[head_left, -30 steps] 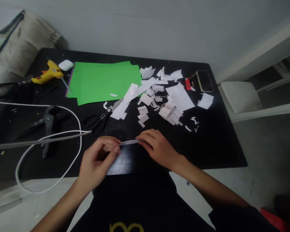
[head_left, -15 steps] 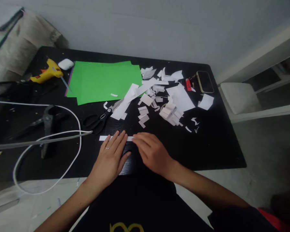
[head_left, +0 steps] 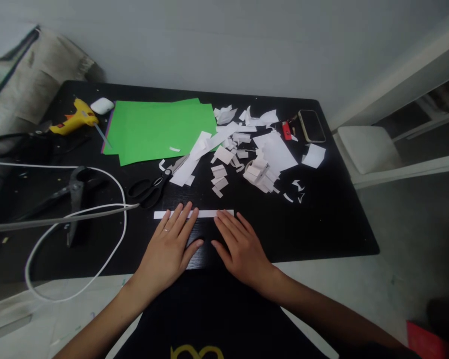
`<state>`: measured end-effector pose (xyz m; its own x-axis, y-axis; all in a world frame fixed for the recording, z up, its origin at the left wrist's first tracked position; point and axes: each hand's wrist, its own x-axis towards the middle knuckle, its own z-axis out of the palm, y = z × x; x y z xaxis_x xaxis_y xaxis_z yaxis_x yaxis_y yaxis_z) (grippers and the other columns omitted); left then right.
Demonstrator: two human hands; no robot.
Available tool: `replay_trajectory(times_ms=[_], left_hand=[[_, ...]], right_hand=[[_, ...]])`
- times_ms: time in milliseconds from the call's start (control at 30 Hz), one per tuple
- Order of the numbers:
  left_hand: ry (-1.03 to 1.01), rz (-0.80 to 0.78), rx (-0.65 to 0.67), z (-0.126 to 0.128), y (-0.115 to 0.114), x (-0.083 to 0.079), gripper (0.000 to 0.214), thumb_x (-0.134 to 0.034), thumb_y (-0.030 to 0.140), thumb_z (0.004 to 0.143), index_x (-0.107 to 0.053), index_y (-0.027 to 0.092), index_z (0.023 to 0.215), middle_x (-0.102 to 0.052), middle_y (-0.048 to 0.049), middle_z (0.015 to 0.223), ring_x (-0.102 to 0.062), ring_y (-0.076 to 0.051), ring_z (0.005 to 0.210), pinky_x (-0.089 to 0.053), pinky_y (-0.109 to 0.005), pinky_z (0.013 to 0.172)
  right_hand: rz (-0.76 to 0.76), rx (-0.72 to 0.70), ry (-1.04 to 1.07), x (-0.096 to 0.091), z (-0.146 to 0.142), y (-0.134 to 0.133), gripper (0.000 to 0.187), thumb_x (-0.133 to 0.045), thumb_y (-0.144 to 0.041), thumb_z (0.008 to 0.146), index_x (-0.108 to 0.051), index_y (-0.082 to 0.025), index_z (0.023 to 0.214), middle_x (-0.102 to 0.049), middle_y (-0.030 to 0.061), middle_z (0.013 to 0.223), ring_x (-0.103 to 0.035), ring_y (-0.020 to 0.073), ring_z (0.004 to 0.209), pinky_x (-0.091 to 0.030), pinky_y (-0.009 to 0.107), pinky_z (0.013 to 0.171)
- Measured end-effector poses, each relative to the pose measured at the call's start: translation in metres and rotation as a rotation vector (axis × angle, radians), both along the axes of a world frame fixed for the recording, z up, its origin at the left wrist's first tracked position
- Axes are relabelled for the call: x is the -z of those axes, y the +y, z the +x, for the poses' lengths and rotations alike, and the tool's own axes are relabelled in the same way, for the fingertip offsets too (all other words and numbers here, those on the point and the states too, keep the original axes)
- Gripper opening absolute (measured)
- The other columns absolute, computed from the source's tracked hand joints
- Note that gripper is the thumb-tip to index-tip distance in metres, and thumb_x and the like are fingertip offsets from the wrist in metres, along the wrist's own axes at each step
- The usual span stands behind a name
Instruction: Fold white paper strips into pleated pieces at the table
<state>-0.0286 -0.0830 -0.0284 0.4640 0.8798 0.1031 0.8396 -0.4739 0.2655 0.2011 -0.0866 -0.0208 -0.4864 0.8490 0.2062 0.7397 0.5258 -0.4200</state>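
A narrow white paper strip lies flat along the near side of the black table. My left hand rests on its left part, fingers stretched out and thumb spread. Over the right end lies my right hand, also flat, with the fingertips on the strip. Neither hand grips anything. Just beyond my left hand are black-handled scissors, their blades partly under a larger white paper piece.
Green sheets lie at the back left, near a yellow glue gun. White paper scraps cover the middle. A red lighter and a phone lie at the back right. A white cable loops at left.
My right hand has opened from bunched fingers and now lies flat. More of the strip's right end shows. My left hand has stayed in place, and the view has shifted slightly.
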Motion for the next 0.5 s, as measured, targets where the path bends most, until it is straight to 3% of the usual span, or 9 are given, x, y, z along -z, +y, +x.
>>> replay_trajectory(times_ms=[133,333,500], left_hand=[[0.001,0.009,-0.009,0.002,0.000,-0.001,0.064,-0.049,0.047,0.104,-0.041,0.016,0.159,-0.037,-0.0166,0.167,-0.037,-0.039,0.153,-0.036,-0.061,0.122],[0.017,0.038,0.043,-0.001,-0.001,0.002,0.066,-0.051,0.037,0.100,-0.041,0.008,0.158,-0.037,-0.0195,0.167,-0.034,-0.039,0.155,-0.033,-0.059,0.123],[0.074,0.042,0.031,0.000,-0.001,0.001,0.069,-0.048,0.043,0.103,-0.035,0.009,0.161,-0.034,-0.0182,0.168,-0.035,-0.037,0.155,-0.035,-0.057,0.123]], right_hand=[[0.021,0.082,0.095,-0.006,-0.016,0.003,0.046,-0.050,-0.032,0.105,-0.056,-0.009,0.144,-0.061,0.0171,0.149,-0.053,0.0271,0.144,-0.032,0.056,0.128],[-0.136,-0.031,0.031,-0.007,-0.047,0.010,0.067,-0.047,-0.045,0.105,-0.040,-0.001,0.155,-0.038,0.0190,0.166,-0.029,0.0295,0.159,-0.028,0.052,0.130],[-0.176,-0.026,-0.111,0.004,-0.038,0.006,0.078,-0.048,-0.051,0.104,-0.030,0.000,0.160,-0.026,0.0185,0.170,-0.022,0.0299,0.161,-0.029,0.051,0.130]])
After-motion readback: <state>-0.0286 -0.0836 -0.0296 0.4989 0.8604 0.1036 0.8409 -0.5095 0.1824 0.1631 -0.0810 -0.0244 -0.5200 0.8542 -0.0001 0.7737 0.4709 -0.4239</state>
